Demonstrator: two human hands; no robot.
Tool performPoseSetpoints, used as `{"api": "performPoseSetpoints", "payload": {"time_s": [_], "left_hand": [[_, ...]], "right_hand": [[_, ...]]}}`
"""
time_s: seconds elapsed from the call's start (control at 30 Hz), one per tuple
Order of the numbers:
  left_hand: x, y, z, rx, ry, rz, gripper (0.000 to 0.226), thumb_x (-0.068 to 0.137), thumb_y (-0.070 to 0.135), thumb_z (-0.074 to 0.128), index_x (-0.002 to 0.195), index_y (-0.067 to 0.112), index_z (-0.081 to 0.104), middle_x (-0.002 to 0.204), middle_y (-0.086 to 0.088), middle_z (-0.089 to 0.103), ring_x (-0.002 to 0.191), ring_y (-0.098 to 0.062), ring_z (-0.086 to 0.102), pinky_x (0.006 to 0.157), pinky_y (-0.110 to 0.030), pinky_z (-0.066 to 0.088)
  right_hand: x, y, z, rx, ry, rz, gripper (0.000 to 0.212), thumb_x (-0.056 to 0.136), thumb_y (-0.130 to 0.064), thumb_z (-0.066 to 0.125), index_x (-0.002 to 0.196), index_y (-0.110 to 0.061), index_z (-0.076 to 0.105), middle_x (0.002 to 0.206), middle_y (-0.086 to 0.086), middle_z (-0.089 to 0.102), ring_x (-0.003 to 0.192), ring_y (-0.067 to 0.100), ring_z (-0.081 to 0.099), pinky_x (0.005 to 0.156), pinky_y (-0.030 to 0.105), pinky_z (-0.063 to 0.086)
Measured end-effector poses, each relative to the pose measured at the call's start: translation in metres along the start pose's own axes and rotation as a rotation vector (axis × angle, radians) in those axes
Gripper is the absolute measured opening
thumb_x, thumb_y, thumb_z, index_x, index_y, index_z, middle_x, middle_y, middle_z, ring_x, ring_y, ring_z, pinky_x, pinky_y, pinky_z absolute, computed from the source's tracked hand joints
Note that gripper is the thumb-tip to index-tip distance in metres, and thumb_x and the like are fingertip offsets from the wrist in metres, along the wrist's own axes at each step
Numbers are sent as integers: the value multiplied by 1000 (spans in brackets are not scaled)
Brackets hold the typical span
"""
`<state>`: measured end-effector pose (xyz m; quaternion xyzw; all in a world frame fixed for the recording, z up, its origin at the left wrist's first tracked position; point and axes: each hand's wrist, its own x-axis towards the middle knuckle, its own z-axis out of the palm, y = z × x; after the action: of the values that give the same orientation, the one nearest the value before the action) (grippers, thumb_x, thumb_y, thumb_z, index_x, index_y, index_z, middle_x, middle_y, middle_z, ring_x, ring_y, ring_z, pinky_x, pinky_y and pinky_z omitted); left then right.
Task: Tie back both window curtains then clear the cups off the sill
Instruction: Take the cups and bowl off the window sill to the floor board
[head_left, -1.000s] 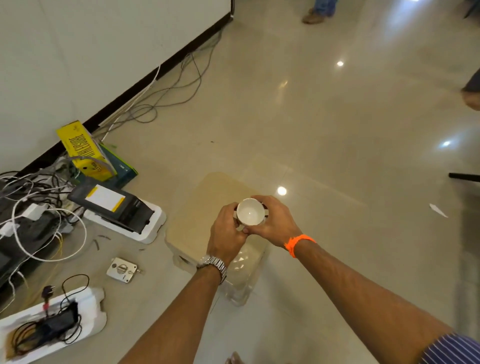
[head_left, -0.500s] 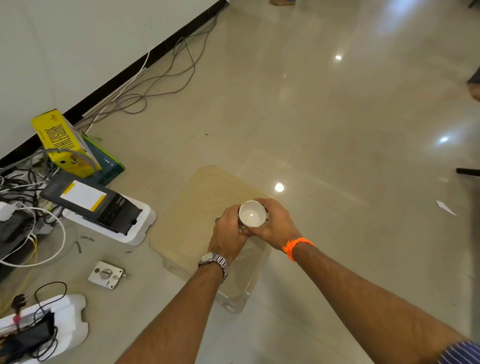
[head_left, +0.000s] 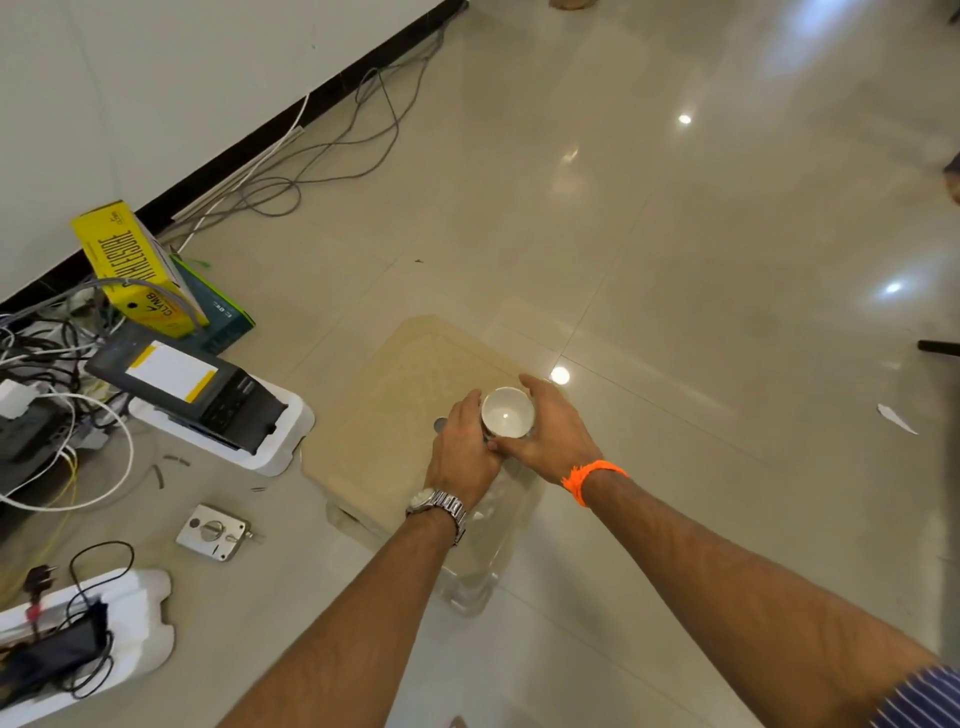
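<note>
White cup (head_left: 507, 420) clamped between left hand (head_left: 464, 457) and right hand (head_left: 551, 434), over a plastic stool (head_left: 395, 410); loose grip could drop it.

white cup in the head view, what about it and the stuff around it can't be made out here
- White cup: its outer wall and base are covered by the left hand and right hand; whether it touches the beige stool cannot be told.
- Window sill and curtains: outside the head view.
- Yellow box: print too distorted to read fully.
- Person at top: cut off by the edge.
</note>
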<state>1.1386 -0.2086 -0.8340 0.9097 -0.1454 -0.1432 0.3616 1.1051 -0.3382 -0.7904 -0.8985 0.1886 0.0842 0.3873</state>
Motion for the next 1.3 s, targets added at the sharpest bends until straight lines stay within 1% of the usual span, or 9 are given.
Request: {"api": "performPoseSetpoints", "payload": {"time_s": [0.1, 0.17, 0.27, 0.43, 0.63, 0.8, 1.0, 1.17, 1.3], "left_hand": [[-7, 5, -10, 42, 19, 6, 76, 78, 12, 66, 145, 3, 32, 145, -13, 42, 124, -34, 47, 100, -38, 41], [-13, 9, -23, 41, 17, 17, 83, 75, 17, 71, 146, 4, 29, 148, -12, 39, 125, -33, 45, 103, -37, 38], [-24, 15, -47, 44, 49, 16, 94, 70, 28, 80, 147, 11, 29, 149, -7, 39, 126, -28, 45, 104, -40, 41], [-59, 28, -100, 94, 173, 3, 79, 75, 24, 78, 142, 20, 35, 141, 1, 47, 120, -23, 49, 93, -39, 48], [-131, 43, -161, -10, 379, -115, 49, 87, 20, 65, 132, 19, 46, 132, 1, 54, 117, -23, 52, 90, -37, 48], [-195, 44, -210, 38, 447, -219, 46, 89, 22, 59, 133, 21, 47, 130, 0, 57, 120, -22, 51, 96, -37, 45], [-301, 25, -265, 103, 559, -341, 38, 89, 22, 59, 126, 18, 51, 123, -2, 61, 112, -24, 55, 88, -39, 49], [-409, -8, -294, 213, 627, -551, 25, 91, 24, 56, 116, 19, 55, 112, -3, 67, 102, -25, 60, 83, -39, 49], [-487, -49, -309, 276, 712, -712, 32, 89, 25, 57, 121, 20, 53, 116, -2, 65, 110, -25, 56, 87, -40, 48]], "right_hand": [[-2, -6, 0, -58, 50, -23, 106, 61, -47, 85, 147, -20, 31, 149, 1, 41, 138, 22, 36, 112, 35, 36], [-4, -14, -2, -92, 87, -79, 101, 62, -48, 84, 145, -20, 34, 147, -1, 44, 136, 22, 37, 113, 37, 35], [-11, -31, -9, -162, 142, -225, 83, 68, -46, 80, 137, -18, 44, 141, -1, 49, 135, 21, 39, 118, 33, 21], [-35, -77, -23, -260, 288, -405, 45, 78, -45, 73, 113, -20, 60, 116, -4, 63, 114, 17, 53, 97, 31, 40], [-70, -137, -16, -265, 187, -588, 25, 83, -30, 73, 101, -16, 64, 100, -2, 65, 102, 20, 57, 88, 33, 47], [-116, -190, 2, -234, 83, -737, 18, 80, -18, 74, 94, -14, 63, 87, -6, 58, 84, 20, 58, 74, 29, 46], [-191, -251, 56, -210, -151, -847, 13, 83, -24, 68, 91, -23, 58, 87, -11, 58, 66, 11, 55, 64, 33, 49], [-274, -302, 124, -168, -375, -992, 14, 84, -26, 68, 91, -27, 56, 84, -11, 60, 68, 11, 56, 63, 32, 49], [-339, -340, 181, -157, -499, -1178, 14, 84, -24, 68, 94, -22, 59, 88, -8, 61, 79, 13, 56, 71, 31, 47]]}}
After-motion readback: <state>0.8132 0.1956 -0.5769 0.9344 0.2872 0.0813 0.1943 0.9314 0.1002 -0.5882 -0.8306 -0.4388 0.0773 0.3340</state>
